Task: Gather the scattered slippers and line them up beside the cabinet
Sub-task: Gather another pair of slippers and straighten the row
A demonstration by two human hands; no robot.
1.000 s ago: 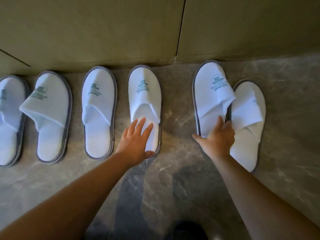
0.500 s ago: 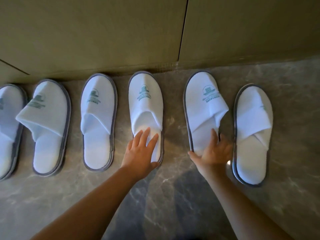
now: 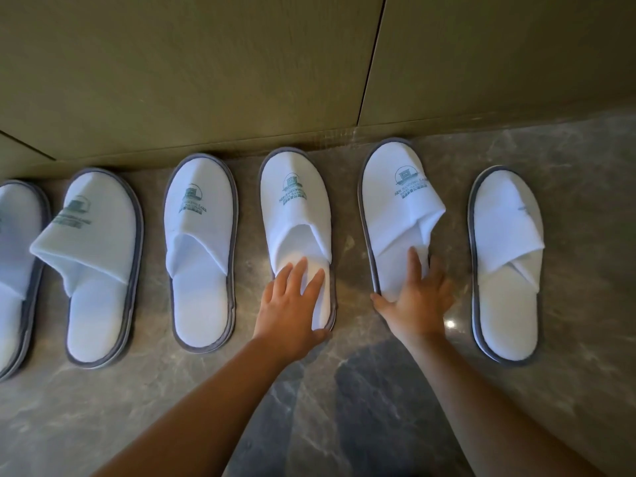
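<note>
Slippers (image 3: pixel 296 215) lined beside cabinet (image 3: pixel 192 70).

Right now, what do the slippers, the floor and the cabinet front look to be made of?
Slippers, such as the one under the left hand: white, soft matte fabric, probably terry or fleece, since the uppers fold; grey bound edging, printed green logo.
Floor: polished stone or stone-look tile, grey-brown with pale veins and a bright glint.
Cabinet: smooth matte olive panels with thin seams, likely laminate or painted board.
</note>
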